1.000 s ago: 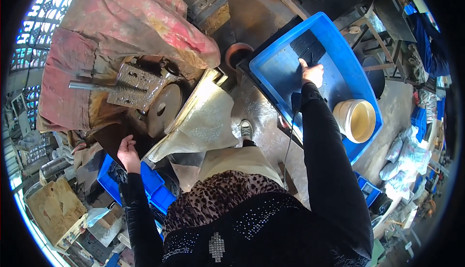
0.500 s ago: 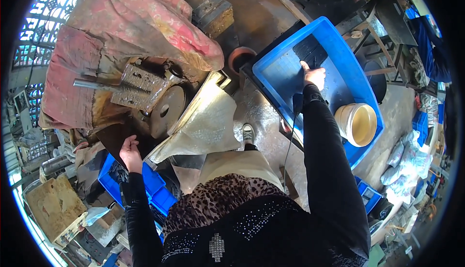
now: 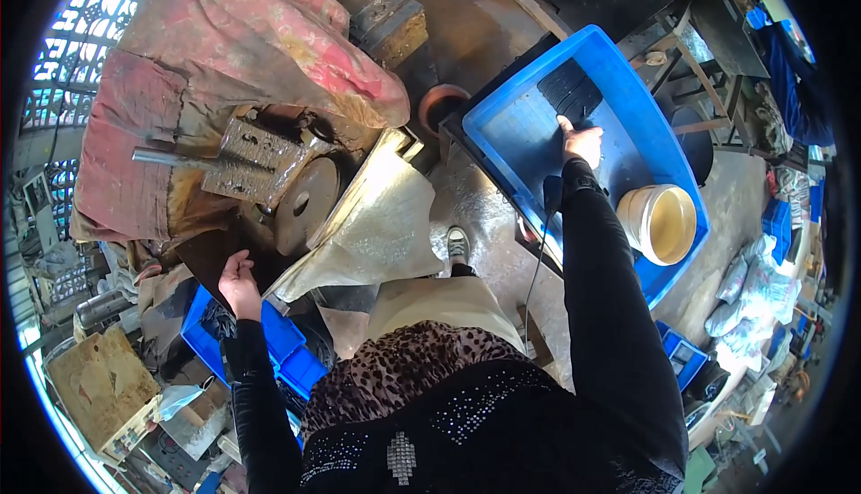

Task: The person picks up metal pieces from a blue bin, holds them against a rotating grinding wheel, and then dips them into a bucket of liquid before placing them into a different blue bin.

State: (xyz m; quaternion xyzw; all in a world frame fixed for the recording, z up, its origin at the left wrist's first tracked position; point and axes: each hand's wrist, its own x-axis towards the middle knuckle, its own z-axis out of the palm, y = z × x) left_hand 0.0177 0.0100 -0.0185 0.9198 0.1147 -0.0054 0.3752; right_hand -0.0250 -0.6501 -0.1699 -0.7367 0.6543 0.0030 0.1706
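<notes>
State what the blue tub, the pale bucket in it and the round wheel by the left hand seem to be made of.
Blue tub: likely moulded plastic, slightly glossy, with even colour and rounded corners. Pale bucket: probably plastic too, with a smooth cream wall and rim. Round wheel: matt grey-brown with a central hole; stone or metal, its dull face leaves that open.

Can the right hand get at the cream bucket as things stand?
Probably yes: the right hand is inside the same blue tub as the cream bucket, whose top is open, and nothing visible stands between them.
</notes>
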